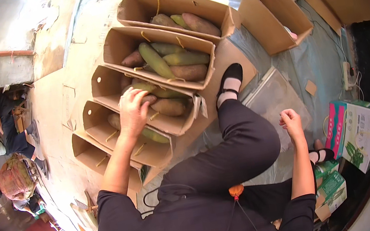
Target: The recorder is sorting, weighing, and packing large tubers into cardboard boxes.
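Head view: the person sits on the floor with a row of open cartons running from near left to far centre, most holding mangoes. The left hand [132, 111] reaches into the third carton [102, 87], fingers curled down over a mango [167, 107] lying there among others; whether it truly grips the fruit or only presses on it, I cannot tell. The right hand [291, 120] hangs clenched and empty above the right knee, well apart from the cartons. The step in hand looks like settling fruit into this carton. The two cartons just beyond it [162, 61] seem full already, while the nearest ones [92, 154] look barely filled. The next move probably calls for a steady push to seat the mango without bruising it, and room among its neighbours. An empty carton [276, 16] stands far right.
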`<state>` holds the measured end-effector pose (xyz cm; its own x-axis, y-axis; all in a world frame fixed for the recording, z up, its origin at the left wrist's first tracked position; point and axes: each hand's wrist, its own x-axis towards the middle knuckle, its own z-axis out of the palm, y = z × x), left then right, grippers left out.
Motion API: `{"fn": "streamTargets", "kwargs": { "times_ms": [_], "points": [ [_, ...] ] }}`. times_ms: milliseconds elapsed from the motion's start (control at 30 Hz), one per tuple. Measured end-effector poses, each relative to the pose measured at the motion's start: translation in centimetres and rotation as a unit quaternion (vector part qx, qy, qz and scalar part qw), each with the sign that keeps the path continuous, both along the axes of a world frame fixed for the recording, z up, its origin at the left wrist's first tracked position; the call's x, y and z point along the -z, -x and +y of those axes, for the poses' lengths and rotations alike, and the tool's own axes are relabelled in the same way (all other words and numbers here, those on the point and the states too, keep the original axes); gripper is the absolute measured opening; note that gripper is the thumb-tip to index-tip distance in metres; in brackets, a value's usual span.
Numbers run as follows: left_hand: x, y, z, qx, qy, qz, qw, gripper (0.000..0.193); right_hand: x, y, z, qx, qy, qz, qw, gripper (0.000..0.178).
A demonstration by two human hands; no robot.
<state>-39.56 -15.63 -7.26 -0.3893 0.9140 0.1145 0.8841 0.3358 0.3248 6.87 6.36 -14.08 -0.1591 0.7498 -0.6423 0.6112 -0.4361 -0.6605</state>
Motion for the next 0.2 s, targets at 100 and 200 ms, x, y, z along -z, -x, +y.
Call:
{"fn": "streamTargets", "kwargs": {
  "times_ms": [100, 200],
  "points": [
    [-0.4, -5.0, -1.5, 0.051, 0.029, -0.038, 0.998, 0.033, -1.2, -3.5, -2.6, 0.016, -0.009, 0.023, 1.0, 0.017],
    [-0.3, -8.4, -2.8, 0.103, 0.1, -0.042, 0.989, 0.041, -1.7, -5.7, -4.2, 0.029, -0.024, 0.046, 0.998, 0.02]
  ]
}}
